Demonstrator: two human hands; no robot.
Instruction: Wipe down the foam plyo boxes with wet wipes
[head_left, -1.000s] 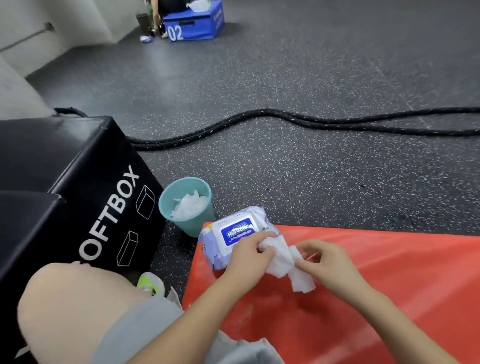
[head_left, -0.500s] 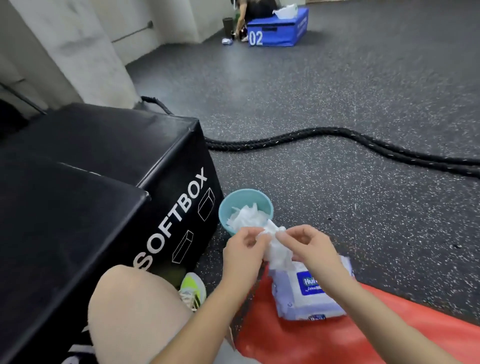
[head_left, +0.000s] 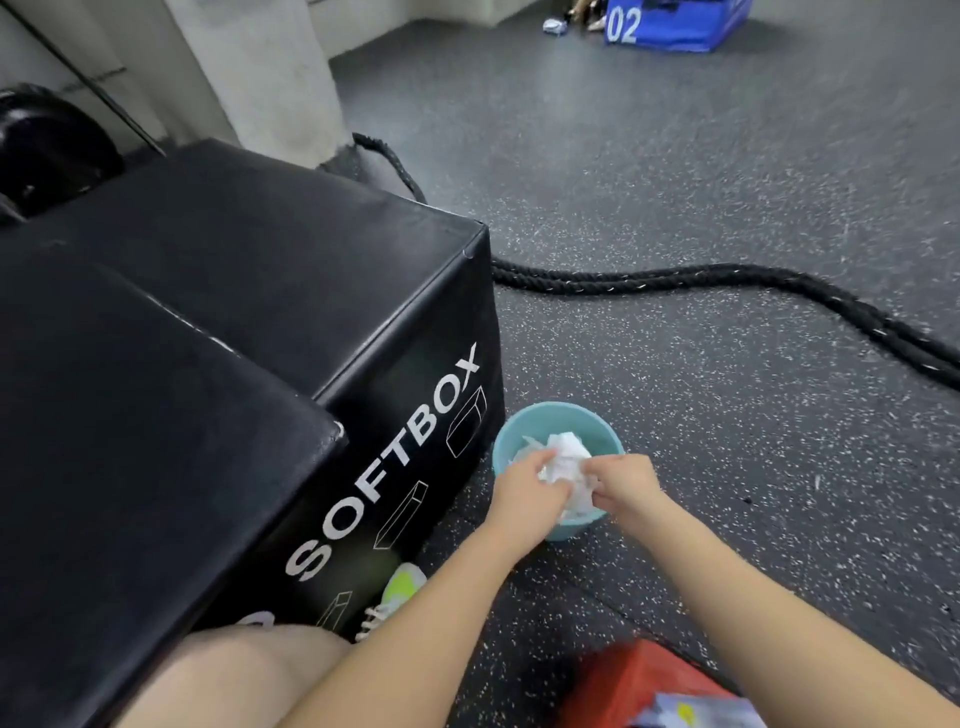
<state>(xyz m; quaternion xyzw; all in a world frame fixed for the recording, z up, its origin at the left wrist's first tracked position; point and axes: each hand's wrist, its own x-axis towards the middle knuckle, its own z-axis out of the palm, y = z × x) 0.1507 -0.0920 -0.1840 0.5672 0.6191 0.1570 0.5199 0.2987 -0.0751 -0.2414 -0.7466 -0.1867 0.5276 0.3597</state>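
Two black foam plyo boxes stand at the left: the far one (head_left: 291, 270) reads SOFTBOX on its side, and a nearer one (head_left: 119, 415) overlaps it. My left hand (head_left: 524, 488) and my right hand (head_left: 626, 486) both pinch a crumpled white wet wipe (head_left: 566, 465) between them, right over a small teal bin (head_left: 558, 421) that holds used wipes. A red plyo box (head_left: 623, 680) shows at the bottom right, and the wet wipe pack (head_left: 696, 714) lies blurred on it.
A thick black battle rope (head_left: 727, 280) runs across the speckled rubber floor behind the bin. A blue box marked 02 (head_left: 675, 26) sits far back. My knee (head_left: 234, 675) and a neon-yellow shoe (head_left: 397, 590) are beside the SOFTBOX. A concrete pillar (head_left: 260, 67) rises behind.
My view swung left and down. Both hands carried the wipe from above the pack on the red box over to the teal bin, bunching it up.
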